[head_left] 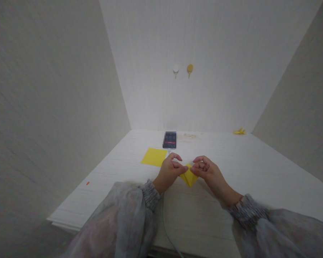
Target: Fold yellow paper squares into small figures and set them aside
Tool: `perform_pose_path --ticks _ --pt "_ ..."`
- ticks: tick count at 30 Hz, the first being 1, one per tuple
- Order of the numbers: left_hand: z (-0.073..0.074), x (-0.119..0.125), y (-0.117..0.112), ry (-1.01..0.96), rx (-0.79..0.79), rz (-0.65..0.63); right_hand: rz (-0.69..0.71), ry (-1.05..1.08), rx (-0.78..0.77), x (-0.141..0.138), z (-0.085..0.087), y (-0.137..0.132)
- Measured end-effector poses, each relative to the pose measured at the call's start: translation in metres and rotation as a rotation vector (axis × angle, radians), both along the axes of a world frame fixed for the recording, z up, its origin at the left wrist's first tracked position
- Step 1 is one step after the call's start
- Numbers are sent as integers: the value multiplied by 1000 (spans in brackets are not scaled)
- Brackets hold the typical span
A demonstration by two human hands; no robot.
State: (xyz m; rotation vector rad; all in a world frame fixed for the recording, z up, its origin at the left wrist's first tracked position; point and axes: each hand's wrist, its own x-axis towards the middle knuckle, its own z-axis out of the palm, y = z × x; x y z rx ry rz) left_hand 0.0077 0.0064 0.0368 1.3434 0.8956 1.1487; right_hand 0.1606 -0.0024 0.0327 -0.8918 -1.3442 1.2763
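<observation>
A small folded yellow paper piece [188, 177] lies on the white table [253, 168] between my hands, pointing toward me. My left hand [169, 171] pinches its left upper edge with curled fingers. On the other side my right hand [206, 170] pinches the right upper edge, fingers bent together. Both wrists rest low over the table, in grey gathered sleeves.
A flat yellow paper square [154, 157] lies just left of my hands. A dark phone [169, 139] sits behind it, with a cable [165, 222] running toward me. A folded yellow paper figure [239, 132] rests at the back right corner. Two wall hooks [182, 69] hang above. A tiny orange speck [87, 183] lies at the left.
</observation>
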Motion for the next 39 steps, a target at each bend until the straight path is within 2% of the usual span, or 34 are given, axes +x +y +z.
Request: perform_pose_path --ticks 5,8,12,16,22,27,32,39 --pt "-3 -1 3 -24 1 33 19 -108 78 5 -1 0" --pt "-5 -1 5 -74 -48 2 61 -169 118 8 -2 -1" --pt "-3 1 3 -92 -103 -20 78 -189 101 8 -3 0" --pt "2 2 -1 -132 -120 -8 15 -188 51 8 0 0" --pt "2 3 -2 -181 -91 -74 -100 -286 174 9 2 0" --pt "-4 4 0 -150 -55 -75 -131 -197 134 6 1 0" --pt "-7 3 3 -155 -33 -99 -104 -94 83 1 2 -3" --pt "-3 4 1 -156 -54 -77 -92 -131 159 -3 2 -4"
